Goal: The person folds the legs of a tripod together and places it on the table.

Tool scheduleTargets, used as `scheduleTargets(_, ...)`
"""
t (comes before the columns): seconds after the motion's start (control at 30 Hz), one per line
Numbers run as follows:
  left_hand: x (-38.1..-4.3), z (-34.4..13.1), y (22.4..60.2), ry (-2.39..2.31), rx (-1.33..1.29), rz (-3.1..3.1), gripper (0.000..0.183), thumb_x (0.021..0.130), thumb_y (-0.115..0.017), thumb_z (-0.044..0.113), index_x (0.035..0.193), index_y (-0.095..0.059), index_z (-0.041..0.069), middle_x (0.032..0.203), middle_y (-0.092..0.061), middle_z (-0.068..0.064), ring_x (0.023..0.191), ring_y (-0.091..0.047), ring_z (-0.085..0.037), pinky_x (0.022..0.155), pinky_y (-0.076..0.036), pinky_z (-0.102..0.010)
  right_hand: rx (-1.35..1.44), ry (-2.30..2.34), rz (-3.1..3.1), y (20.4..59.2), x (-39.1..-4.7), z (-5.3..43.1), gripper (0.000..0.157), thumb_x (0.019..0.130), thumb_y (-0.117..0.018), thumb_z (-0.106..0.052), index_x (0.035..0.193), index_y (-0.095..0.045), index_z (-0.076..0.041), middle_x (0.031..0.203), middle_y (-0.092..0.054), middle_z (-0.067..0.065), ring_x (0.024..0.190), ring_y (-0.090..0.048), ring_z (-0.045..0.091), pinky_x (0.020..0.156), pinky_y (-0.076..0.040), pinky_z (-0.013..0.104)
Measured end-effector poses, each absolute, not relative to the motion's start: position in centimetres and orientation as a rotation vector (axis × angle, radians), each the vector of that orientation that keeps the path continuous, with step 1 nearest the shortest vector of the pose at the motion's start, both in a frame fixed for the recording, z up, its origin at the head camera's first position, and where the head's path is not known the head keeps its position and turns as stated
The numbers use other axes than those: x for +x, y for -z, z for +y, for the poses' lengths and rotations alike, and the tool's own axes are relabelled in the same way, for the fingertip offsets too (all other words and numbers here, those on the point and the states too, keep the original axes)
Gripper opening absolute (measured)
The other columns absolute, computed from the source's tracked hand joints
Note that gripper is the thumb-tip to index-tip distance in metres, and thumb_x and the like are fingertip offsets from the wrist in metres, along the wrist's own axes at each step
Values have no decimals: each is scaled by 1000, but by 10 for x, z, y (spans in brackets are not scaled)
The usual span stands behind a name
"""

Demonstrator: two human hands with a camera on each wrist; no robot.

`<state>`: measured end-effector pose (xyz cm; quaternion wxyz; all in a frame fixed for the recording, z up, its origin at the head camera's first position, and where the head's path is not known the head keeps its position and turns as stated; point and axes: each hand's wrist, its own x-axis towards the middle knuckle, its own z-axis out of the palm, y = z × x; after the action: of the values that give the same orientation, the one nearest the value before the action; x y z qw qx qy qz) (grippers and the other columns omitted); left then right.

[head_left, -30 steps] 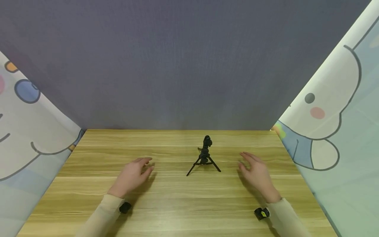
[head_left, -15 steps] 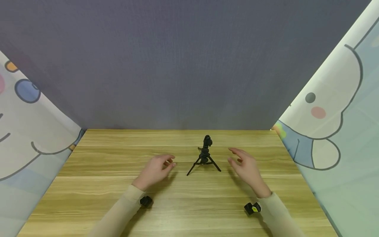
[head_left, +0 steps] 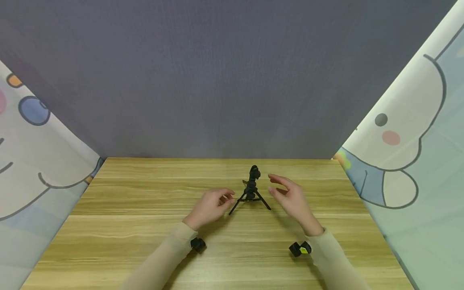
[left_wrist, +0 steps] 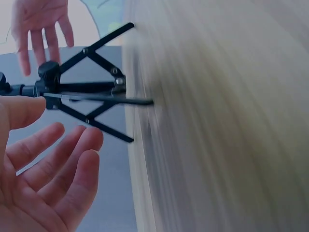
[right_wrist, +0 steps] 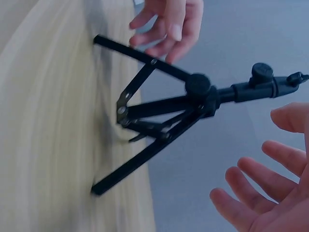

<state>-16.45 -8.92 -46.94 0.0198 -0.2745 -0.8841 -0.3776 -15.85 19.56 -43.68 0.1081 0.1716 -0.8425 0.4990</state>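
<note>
A small black tripod (head_left: 251, 189) stands upright on the table with its legs spread. Its braces, knobs and central column show in the right wrist view, where the tripod (right_wrist: 193, 96) lies sideways across the picture. Just left of it, my left hand (head_left: 212, 205) has relaxed fingers near a leg and holds nothing. On the other side my right hand (head_left: 290, 197) is a little farther off, thumb and fingers apart, also holding nothing. The left wrist view has the left fingers (left_wrist: 77, 164) beside the tripod (left_wrist: 91, 87), with the right hand (left_wrist: 41, 24) beyond it.
The wood-grain table (head_left: 145, 181) ends at a dark grey upright panel (head_left: 217, 80) at the back. Cartoon-printed sheets hang at the left (head_left: 43, 161) and right (head_left: 398, 161). A black wrist camera (head_left: 197, 244) sits on the left sleeve, another camera (head_left: 300, 249) on the right.
Both hands have moved inward toward the tripod, the left one rightward by a longer way, the right one leftward and slightly forward. The tripod stands where it was.
</note>
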Motion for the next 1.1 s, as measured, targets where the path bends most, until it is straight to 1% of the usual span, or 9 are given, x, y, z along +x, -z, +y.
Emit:
scheduleTargets(0.2,-166,-74,470,1237,-827,-2746,27,99,-65,23,122,-68,8,104,-70,2,86,-67,-8,76,-55,-27,556,-1648,-2390,429,-162,184,39,96,-68,-9,134,-62,-6,133,-62,10,119,-60,29,86,-56,34)
scheduleTargets(0.37,-168,-63,471,1246,-816,-2744,23,98,-66,23,117,-70,11,104,-71,0,86,-68,-9,77,-55,-27,614,-1779,-2301,421,-165,173,41,97,-66,-8,137,-59,-2,134,-60,15,122,-57,31,89,-54,27)
scheduleTargets(0.47,-168,-59,471,1240,-804,-2753,21,97,-67,22,115,-70,10,106,-71,-1,87,-67,-9,77,-55,-27,641,-1820,-2260,414,-166,166,42,97,-65,-5,138,-57,0,135,-58,16,123,-56,31,91,-53,26)
scheduleTargets(0.57,-168,-56,470,1226,-774,-2788,21,97,-68,22,114,-71,10,107,-71,-1,87,-67,-9,77,-55,-28,653,-1837,-2236,408,-166,159,43,96,-65,-3,138,-56,0,137,-57,18,124,-55,26,92,-52,26)
scheduleTargets(0.67,-167,-53,468,1222,-755,-2811,20,97,-68,21,113,-71,9,108,-70,-2,88,-67,-12,77,-55,-30,679,-1870,-2201,404,-166,154,42,97,-64,-1,137,-56,3,138,-55,22,123,-55,23,92,-52,27)
scheduleTargets(0.8,-167,-50,464,1206,-735,-2818,20,97,-68,19,113,-72,9,107,-71,-3,88,-67,-14,76,-55,-32,714,-1914,-2158,402,-168,149,39,97,-61,3,135,-56,6,136,-56,24,122,-55,23,91,-53,27)
scheduleTargets(0.93,-167,-46,463,1184,-704,-2820,18,96,-69,19,112,-71,10,102,-71,-3,86,-66,-14,74,-53,-32,708,-1913,-2157,401,-168,147,37,97,-61,4,134,-59,4,133,-59,22,121,-56,23,90,-53,27)
scheduleTargets(1.1,-167,-44,464,1184,-674,-2803,10,95,-71,17,103,-71,11,97,-68,-1,83,-64,-15,70,-51,-30,692,-1918,-2166,401,-169,146,36,97,-61,3,133,-60,2,131,-61,21,120,-57,23,89,-54,28)
